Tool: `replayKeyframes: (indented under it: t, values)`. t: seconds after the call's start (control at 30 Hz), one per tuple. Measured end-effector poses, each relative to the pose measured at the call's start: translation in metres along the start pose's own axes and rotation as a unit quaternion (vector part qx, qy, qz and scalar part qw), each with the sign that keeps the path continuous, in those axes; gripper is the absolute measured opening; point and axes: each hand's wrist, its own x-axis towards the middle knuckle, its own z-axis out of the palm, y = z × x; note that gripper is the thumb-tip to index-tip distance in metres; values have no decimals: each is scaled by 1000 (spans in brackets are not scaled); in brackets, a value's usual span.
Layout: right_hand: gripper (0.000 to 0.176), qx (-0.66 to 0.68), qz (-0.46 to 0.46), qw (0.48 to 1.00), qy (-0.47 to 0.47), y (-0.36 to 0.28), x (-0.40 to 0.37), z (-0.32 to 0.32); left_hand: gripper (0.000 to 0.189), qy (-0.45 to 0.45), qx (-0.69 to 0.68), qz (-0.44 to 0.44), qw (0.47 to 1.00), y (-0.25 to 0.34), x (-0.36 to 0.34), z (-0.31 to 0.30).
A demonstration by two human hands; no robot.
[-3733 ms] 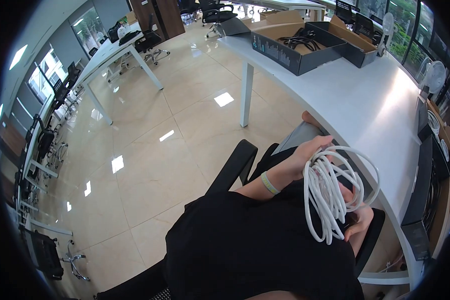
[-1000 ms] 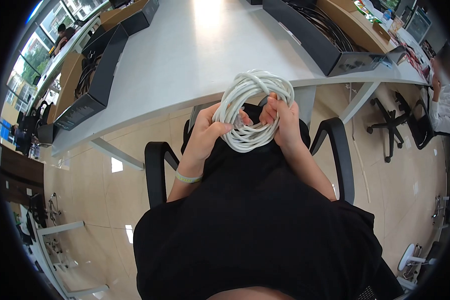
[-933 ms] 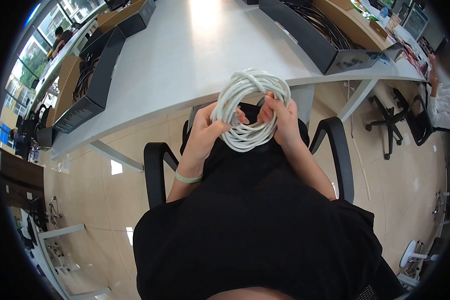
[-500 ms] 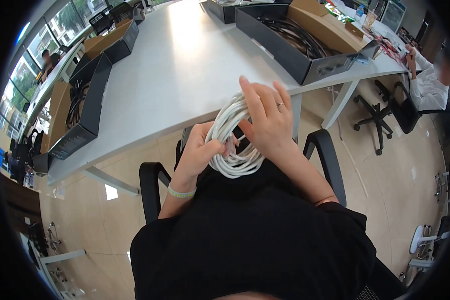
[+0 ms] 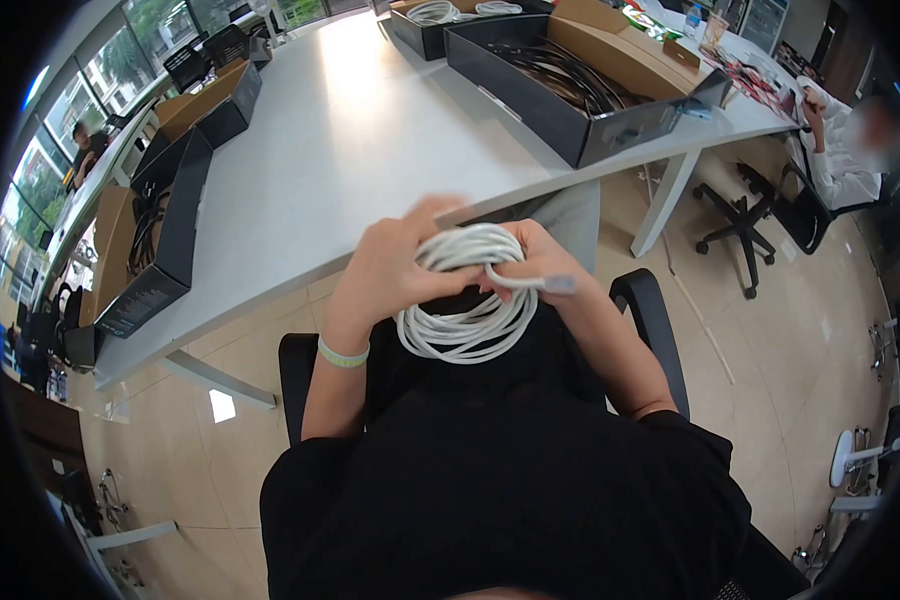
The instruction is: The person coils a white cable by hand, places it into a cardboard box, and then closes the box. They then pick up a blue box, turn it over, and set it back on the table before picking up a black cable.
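A coil of white network cable (image 5: 468, 335) hangs in front of my body, over my lap. My right hand (image 5: 532, 248) grips the upper right of the loops, its fingers curled around them. One cable end with a clear plug (image 5: 560, 285) sticks out to the right, over my right wrist; the plug is blurred. My left hand (image 5: 390, 262) is closed at the upper left of the coil, its thumb reaching inside the ring to the cable near the right fingers. Its upper fingers are smeared by motion.
A white table (image 5: 300, 190) stands ahead. On it are a black box (image 5: 610, 140) of dark cables, another box (image 5: 420, 38) with white coils and, at left, a long box (image 5: 175, 245) with black cables. Chair armrests (image 5: 660, 330) flank me. A person (image 5: 840, 150) sits at right.
My right hand has come down from its raised, spread pose and now grips the coil. My left hand has shifted up over the loops. The plug end now points out to the right.
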Motion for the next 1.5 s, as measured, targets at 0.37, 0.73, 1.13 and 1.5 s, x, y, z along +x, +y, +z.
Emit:
replayKeyframes:
  t: [0.37, 0.73, 1.13, 1.5]
  values:
    - [15, -72, -54, 965, 244, 18, -34, 23, 27, 198, 300, 191, 913, 26, -10, 51]
    - [28, -356, -194, 878, 252, 17, -83, 65, 36, 274, 20, 268, 923, -5, -9, 74]
    - [20, 306, -54, 739, -598, 73, -71, 68, 39, -16, -379, -143, 914, 3, -109, 92]
    - [52, -336, 15, 941, 21, 56, -39, 64, 46, 410, -439, -457, 656, 6, -133, 108]
